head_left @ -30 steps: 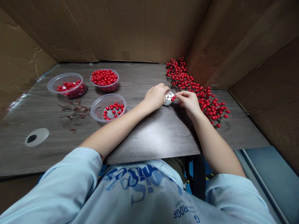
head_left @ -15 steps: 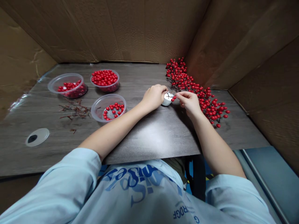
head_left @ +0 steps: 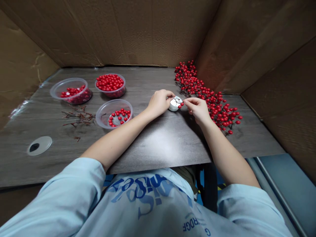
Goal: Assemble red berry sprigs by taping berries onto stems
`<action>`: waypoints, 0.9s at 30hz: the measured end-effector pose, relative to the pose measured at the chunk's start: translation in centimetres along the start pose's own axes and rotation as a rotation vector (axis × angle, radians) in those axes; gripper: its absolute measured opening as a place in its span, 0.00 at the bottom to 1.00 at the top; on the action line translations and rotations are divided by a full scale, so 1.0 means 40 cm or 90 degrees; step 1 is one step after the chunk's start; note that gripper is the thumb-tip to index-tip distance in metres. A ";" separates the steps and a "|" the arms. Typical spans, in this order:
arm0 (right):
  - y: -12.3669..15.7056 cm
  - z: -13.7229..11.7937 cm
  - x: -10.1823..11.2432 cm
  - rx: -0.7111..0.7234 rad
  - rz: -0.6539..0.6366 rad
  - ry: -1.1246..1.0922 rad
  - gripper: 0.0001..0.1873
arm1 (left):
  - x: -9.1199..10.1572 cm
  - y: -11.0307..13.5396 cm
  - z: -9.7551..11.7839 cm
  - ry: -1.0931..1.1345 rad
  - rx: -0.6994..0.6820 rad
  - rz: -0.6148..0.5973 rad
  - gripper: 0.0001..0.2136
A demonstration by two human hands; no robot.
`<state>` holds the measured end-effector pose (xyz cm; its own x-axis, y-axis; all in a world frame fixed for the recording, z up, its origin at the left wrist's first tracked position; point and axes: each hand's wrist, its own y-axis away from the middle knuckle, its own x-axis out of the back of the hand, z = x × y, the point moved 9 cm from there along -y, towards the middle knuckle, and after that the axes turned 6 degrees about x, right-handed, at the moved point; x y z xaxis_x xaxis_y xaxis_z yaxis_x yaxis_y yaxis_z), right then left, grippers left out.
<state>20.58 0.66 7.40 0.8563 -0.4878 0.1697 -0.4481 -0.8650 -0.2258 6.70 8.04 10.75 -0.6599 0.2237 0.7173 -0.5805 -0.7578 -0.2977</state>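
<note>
- Left hand (head_left: 160, 103) curled, fingertips against a small white round piece (head_left: 175, 104), which sits right of centre on the dark wood-grain table (head_left: 158, 144), thin dark stems crossing its top.
- Right hand (head_left: 197, 109) pinching a short sprig of glossy red berries (head_left: 181, 105), just beside the white piece.
- Long pile of berry sprays (head_left: 217, 112) at right; three clear plastic tubs (head_left: 114, 100) of loose berries at left.

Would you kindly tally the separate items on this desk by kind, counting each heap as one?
Clear plastic tubs: 3
White round piece in the left hand: 1
Red berry sprig in the right hand: 1
Heap of red berry branches: 1
Desk grommet cover: 1
Total: 7
</note>
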 end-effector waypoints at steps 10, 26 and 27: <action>0.004 -0.002 -0.005 0.003 -0.007 0.006 0.11 | 0.002 -0.011 -0.011 0.031 -0.010 0.023 0.11; 0.016 0.009 -0.002 -0.049 -0.034 0.011 0.12 | 0.015 0.011 0.049 -0.100 -0.032 -0.043 0.12; 0.017 0.011 -0.001 -0.058 -0.036 0.017 0.11 | 0.013 0.011 0.047 -0.102 -0.025 -0.048 0.13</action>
<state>20.36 0.15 6.81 0.8746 -0.4394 0.2051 -0.4212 -0.8979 -0.1278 7.01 6.67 12.16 -0.5313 0.1764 0.8286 -0.6461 -0.7170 -0.2616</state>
